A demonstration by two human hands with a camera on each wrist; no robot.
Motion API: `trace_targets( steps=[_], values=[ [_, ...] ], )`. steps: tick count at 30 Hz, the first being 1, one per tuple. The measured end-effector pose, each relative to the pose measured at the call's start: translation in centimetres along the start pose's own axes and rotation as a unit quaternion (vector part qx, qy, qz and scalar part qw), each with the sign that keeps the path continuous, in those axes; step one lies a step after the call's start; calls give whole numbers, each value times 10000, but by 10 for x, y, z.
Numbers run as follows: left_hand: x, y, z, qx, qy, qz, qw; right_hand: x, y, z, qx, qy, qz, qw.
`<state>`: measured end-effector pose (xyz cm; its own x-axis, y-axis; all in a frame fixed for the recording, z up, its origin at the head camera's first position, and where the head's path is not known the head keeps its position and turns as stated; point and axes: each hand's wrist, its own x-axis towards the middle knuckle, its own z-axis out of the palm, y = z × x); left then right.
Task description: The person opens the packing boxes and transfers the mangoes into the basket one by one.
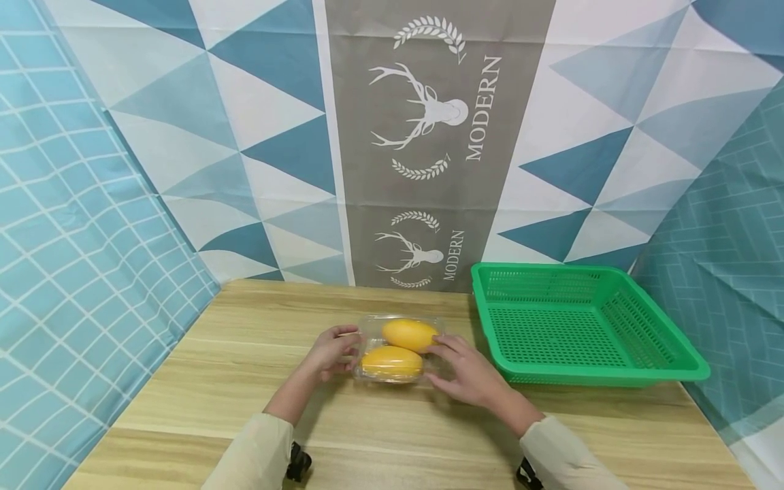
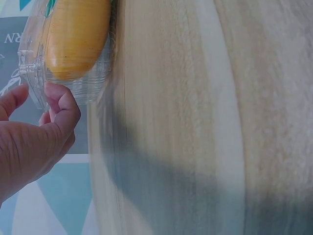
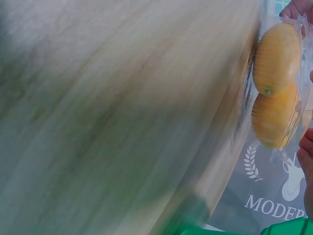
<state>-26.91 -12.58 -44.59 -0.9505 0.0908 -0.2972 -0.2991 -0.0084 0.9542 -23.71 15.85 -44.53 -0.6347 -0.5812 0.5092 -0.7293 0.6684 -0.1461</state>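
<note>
A clear plastic container (image 1: 375,327) stands on the wooden table with two yellow, mango-like fruits in it. The rear fruit (image 1: 407,335) lies farther right than the front fruit (image 1: 390,362). At the container's left end, my left hand (image 1: 333,352) has its thumb and bent index finger about the corner of the rim, as the left wrist view shows. My right hand (image 1: 467,371) is at the right end, its fingers spread and reaching over that edge by the rear fruit. Its thumb lies lower, near the front right corner. The right wrist view (image 3: 276,58) shows both fruits through the plastic.
A green perforated plastic basket (image 1: 588,371) stands at the table's right rear, just beyond my right hand. Patterned cloth (image 1: 422,190) hangs behind the table (image 1: 392,435), and blue tiled-print cloth (image 1: 73,224) hangs along the left side.
</note>
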Motion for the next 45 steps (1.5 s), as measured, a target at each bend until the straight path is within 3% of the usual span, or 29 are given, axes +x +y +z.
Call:
trace_targets(
  steps=[8,15,22,27,33,40,45],
  values=[
    [-2,2,-3,81,-64,-27,9999,-2,3,-2,113,-294,22,9995],
    [1,1,-4,94,-82,-30,9999,2,4,-6,272,-566,309,9975],
    [1,1,-3,67,-99,-62,9999,1,3,-10,-194,-685,-125,9974],
    [1,0,-3,80,-108,-22,9999,1,5,-8,-739,-436,-668,9941],
    [0,-2,-2,95,-124,41,9999,0,9,-1,-1253,170,-1391,9822],
    [1,-2,-1,102,-75,13,9999,-2,13,6,-1458,806,-1852,9685],
    [0,-1,-1,62,-55,-1,10000,-1,12,7,-1654,1000,-2148,9573]
  ],
)
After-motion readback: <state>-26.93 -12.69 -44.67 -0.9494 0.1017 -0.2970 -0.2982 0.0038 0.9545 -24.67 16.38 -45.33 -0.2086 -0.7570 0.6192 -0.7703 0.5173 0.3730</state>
